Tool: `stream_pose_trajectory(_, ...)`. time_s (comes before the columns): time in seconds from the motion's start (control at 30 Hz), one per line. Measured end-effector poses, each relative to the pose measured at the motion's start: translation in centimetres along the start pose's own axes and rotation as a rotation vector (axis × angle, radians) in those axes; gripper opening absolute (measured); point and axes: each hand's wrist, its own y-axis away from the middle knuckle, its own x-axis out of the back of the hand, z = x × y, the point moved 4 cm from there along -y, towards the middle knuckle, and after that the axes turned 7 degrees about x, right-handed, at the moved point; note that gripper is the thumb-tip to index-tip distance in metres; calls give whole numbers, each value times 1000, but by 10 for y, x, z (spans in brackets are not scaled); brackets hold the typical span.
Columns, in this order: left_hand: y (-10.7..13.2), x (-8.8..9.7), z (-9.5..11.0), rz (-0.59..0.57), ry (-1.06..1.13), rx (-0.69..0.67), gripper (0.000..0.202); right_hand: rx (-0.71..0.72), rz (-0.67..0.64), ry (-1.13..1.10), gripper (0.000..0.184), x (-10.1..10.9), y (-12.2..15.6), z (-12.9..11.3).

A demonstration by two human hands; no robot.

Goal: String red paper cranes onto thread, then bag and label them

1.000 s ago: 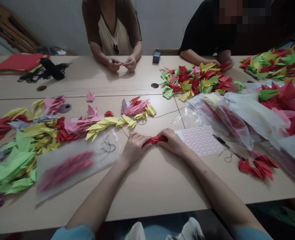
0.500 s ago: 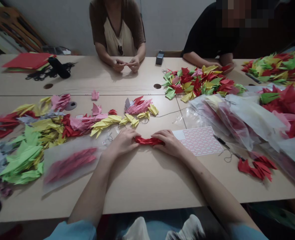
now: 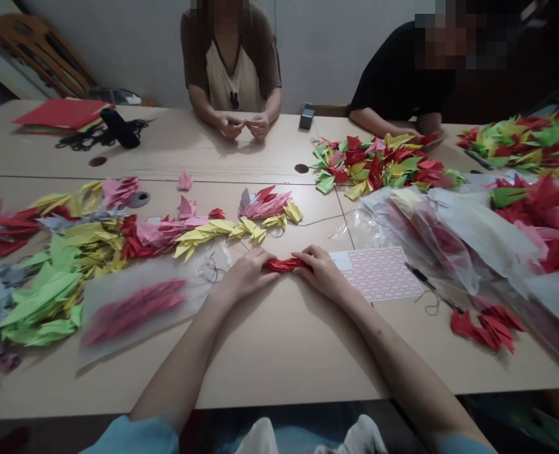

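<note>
Both of my hands press on a string of red folded paper cranes [image 3: 284, 264] lying on the wooden table [image 3: 279, 353]. My left hand [image 3: 244, 275] is closed on its left end and my right hand [image 3: 322, 271] on its right end. A sheet of small red-bordered stickers [image 3: 378, 272] lies just right of my right hand. A translucent bag holding red cranes [image 3: 132, 309] lies to the left of my left hand.
Strings of yellow, pink, red and green cranes [image 3: 94, 239] cover the left. Plastic bags [image 3: 450, 233] and loose red cranes [image 3: 488, 325] lie right. Two people sit across; one [image 3: 235, 69] works with both hands, another [image 3: 402, 82] reaches into a mixed crane pile [image 3: 378, 164].
My hands spread apart along the red crane string half a second ago, then came closer together again. The view has tilted slightly upward.
</note>
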Motion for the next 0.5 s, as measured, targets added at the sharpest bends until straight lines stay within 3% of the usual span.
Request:
stream_pose_trajectory(0.17,-1,-5,1,41,-31,6,18,3,-16,-27,21,3,-1,-4)
stream_pose_trajectory(0.3,-1,-11,5,94,-91,26,26,27,-22,-57,28,1,1,-4)
stream_pose_trajectory(0.5,1,-16,12,80,-118,-32,19,35,-25,-44,29,-1,1,-4)
